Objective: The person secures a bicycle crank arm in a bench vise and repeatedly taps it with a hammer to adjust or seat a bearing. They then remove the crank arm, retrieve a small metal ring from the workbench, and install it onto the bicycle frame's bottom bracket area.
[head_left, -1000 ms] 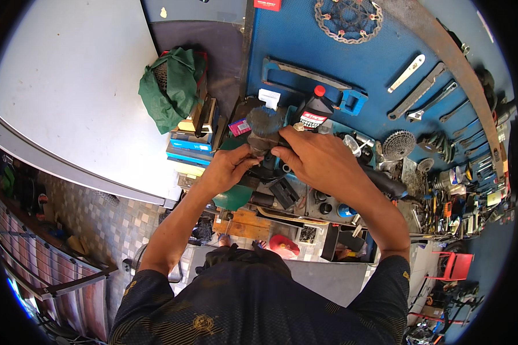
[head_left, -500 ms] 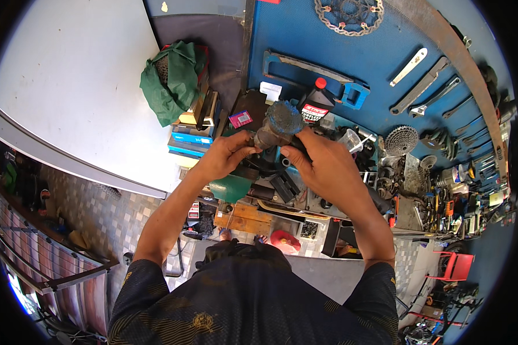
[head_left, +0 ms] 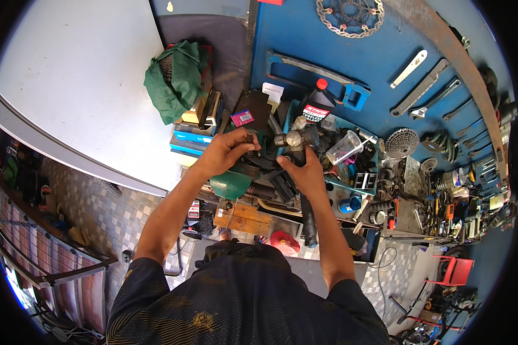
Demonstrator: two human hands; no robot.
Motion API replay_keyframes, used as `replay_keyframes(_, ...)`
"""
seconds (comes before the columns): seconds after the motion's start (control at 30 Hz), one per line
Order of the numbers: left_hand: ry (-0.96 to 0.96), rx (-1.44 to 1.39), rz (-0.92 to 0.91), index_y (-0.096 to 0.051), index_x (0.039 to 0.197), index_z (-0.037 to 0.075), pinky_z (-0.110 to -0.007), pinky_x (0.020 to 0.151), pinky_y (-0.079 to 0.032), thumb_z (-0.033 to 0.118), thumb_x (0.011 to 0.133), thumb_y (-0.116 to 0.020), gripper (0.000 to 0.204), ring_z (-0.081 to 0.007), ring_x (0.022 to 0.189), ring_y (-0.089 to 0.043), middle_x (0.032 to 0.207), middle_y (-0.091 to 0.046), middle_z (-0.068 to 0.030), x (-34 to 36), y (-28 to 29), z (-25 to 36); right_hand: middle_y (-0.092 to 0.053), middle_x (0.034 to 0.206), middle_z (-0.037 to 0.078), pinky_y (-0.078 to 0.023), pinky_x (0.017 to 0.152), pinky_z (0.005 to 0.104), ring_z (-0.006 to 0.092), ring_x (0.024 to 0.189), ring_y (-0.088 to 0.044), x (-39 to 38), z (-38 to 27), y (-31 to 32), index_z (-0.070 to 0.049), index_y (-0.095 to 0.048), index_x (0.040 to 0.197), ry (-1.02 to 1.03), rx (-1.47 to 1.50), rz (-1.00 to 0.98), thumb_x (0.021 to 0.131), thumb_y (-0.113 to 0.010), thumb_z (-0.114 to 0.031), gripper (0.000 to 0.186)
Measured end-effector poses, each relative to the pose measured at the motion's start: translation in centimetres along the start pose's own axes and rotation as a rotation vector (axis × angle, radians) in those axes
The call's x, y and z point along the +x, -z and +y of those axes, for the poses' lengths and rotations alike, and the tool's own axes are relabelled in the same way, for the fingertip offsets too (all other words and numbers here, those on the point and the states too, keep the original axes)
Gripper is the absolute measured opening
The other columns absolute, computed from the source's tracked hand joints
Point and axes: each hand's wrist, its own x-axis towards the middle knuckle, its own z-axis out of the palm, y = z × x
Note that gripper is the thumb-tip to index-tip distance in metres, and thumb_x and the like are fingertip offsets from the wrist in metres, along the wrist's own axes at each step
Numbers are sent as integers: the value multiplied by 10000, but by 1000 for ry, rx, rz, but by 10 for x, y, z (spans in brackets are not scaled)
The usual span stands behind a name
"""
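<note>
The right hand is closed around the hammer just below its metal head, and the dark handle points back toward the person, passing over the near edge of the workbench. The left hand holds a small dark piece between thumb and fingertips, beside the hammer head but apart from it; its exact form I cannot tell. Below the left wrist, a green curved part is at the near edge of the workbench, toward its left end.

To the right of the hammer, a blue jar stands just before the near edge of a teal tray. A clear plastic cup lies tilted over the tray's contents. Toward the far left corner of the workbench lies a pink and purple packet. A black bottle with red cap stands by the tray's far edge. Behind, a hacksaw hangs on the blue panel.
</note>
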Motion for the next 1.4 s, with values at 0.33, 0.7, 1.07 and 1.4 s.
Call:
replay_keyframes(0.33, -31, 46, 8, -637, 1197, -16, -291, 946, -557, 14, 1045, -629, 155, -144, 1076, -730, 1076, -776, -94, -1, 1, -2, -646, 714, 29, -405, 395, 270, 81, 442, -514, -1, 3, 1, -54, -626, 1072, -424, 369, -179, 936, -820, -343, 373)
replay_keyframes(0.7, -30, 45, 5, -633, 1205, -14, -290, 932, -564, 10, 1043, -632, 164, -140, 1055, -731, 1074, -772, -101, -5, 5, -1, -671, 718, 38, -392, 401, 263, 65, 473, -515, 1, 1, 1, -43, -637, 1043, -320, 324, -104, 927, -819, -249, 298)
replay_keyframes(1.07, 3, 52, -49, -623, 1207, -12, -291, 989, -543, -29, 1053, -587, 159, -145, 1116, -694, 1126, -730, -84, -4, 7, 4, -718, 741, 99, -409, 396, 274, 92, 465, -550, 2, -6, -1, -29, -667, 1139, -506, 538, -196, 934, -813, -210, 310)
replay_keyframes(1.4, 5, 11, 60, -635, 1188, -21, -272, 943, -559, -1, 1035, -642, 155, -133, 1086, -720, 1070, -756, -80, -6, 6, 5, -720, 756, 132, -423, 414, 287, 113, 481, -568, 6, -2, 1, -4, -689, 1124, -429, 536, -137, 949, -780, -161, 252)
